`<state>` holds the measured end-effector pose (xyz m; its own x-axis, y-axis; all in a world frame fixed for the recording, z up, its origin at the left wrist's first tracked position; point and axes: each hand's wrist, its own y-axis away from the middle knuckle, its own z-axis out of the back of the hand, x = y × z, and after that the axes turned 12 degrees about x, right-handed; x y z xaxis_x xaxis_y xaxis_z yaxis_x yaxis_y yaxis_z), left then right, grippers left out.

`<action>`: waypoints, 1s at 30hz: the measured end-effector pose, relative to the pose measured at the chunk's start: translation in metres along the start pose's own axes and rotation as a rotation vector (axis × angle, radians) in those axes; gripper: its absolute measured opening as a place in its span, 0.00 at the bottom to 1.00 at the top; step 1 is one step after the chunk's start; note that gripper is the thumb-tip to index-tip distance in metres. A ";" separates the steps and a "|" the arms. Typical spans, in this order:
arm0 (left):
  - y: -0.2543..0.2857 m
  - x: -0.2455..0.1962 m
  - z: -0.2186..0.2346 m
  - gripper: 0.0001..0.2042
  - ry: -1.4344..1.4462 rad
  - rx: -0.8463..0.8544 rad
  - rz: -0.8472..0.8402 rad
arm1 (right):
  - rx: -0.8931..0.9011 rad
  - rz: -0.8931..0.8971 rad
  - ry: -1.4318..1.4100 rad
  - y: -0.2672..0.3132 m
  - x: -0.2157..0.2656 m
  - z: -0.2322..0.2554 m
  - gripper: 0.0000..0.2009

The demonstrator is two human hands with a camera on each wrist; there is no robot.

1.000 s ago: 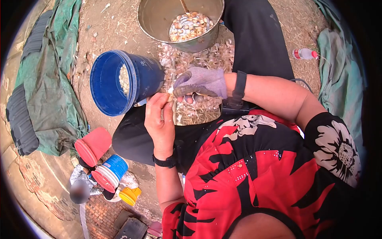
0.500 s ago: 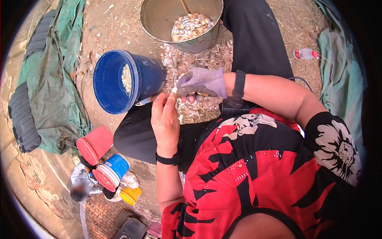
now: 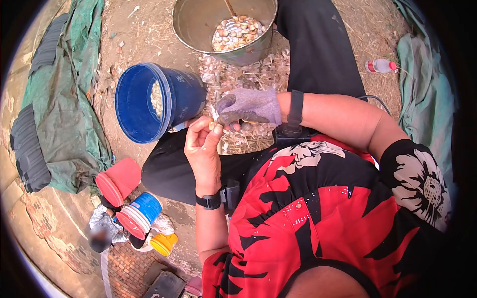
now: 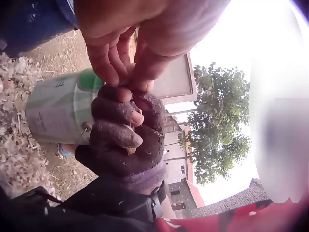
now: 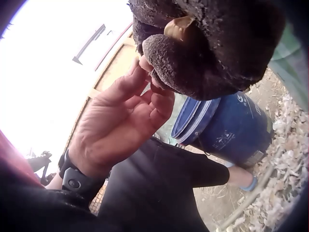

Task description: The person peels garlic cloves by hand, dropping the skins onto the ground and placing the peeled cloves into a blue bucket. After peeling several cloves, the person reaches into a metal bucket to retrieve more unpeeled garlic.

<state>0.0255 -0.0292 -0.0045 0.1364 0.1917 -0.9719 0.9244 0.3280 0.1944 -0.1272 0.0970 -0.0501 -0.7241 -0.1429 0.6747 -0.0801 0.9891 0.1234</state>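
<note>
In the head view my bare left hand (image 3: pixel 202 149) pinches a small pale garlic clove (image 3: pixel 212 125) between thumb and fingers. My right hand (image 3: pixel 251 107), in a lilac glove with dark, worn fingers, meets it at the fingertips. The right wrist view shows another garlic clove (image 5: pixel 178 29), with brownish skin, held in the curled gloved fingers. To the left of both hands, a blue bucket (image 3: pixel 186 94) leans over with peeled cloves (image 3: pixel 156 99) inside. Beyond the hands stands a wide metal pot (image 3: pixel 246 55) of unpeeled cloves (image 3: pixel 238 34), a stick rising from it.
Papery garlic skins (image 3: pixel 243 74) cover the ground between my legs. A plastic bottle (image 3: pixel 380 66) lies at right. Green tarps (image 3: pixel 72 124) line the left side. Red (image 3: pixel 118 181), blue (image 3: pixel 144 206) and yellow (image 3: pixel 164 244) buckets stand lower left, beside another person (image 3: pixel 104 226).
My left hand has turned at the wrist, bringing the watch face into view, and its thumb has shifted so the pale clove shows. The gloved hand stays close to the same place.
</note>
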 end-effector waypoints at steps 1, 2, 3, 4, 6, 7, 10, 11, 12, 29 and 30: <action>0.000 -0.003 -0.001 0.11 0.085 -0.008 -0.006 | -0.002 -0.002 -0.003 -0.002 -0.001 0.001 0.10; -0.001 -0.006 -0.002 0.11 0.170 -0.016 -0.014 | -0.057 -0.042 0.089 -0.004 -0.003 0.003 0.10; -0.001 -0.012 -0.004 0.11 0.171 -0.016 -0.012 | -0.112 -0.083 0.181 -0.006 -0.004 0.005 0.10; -0.001 -0.020 -0.007 0.10 0.205 -0.015 -0.017 | -0.113 -0.085 0.180 -0.007 -0.004 0.008 0.10; -0.002 -0.029 -0.009 0.09 0.238 -0.017 -0.023 | -0.254 -0.121 0.949 -0.008 -0.005 0.013 0.11; -0.002 -0.032 -0.010 0.09 0.120 -0.041 0.005 | -0.274 -0.084 0.921 -0.008 -0.004 0.011 0.12; -0.002 -0.028 -0.007 0.08 -0.059 -0.089 0.022 | -0.147 0.003 0.226 0.000 0.002 0.000 0.13; -0.001 -0.027 -0.006 0.08 -0.121 -0.086 0.024 | -0.145 0.006 0.207 0.005 0.010 -0.005 0.16; 0.000 -0.026 -0.006 0.08 -0.182 -0.083 0.028 | -0.146 0.006 0.206 0.005 0.008 -0.004 0.16; 0.005 -0.016 -0.003 0.08 -0.312 0.020 -0.032 | -0.009 0.006 0.100 0.007 0.008 -0.003 0.14; 0.005 -0.015 -0.003 0.08 -0.294 0.019 -0.031 | -0.009 0.007 0.100 0.008 0.009 -0.003 0.14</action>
<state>0.0269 -0.0280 0.0117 0.2030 -0.0949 -0.9746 0.9359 0.3116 0.1646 -0.1320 0.1035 -0.0412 -0.6525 -0.1393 0.7449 -0.0686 0.9898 0.1250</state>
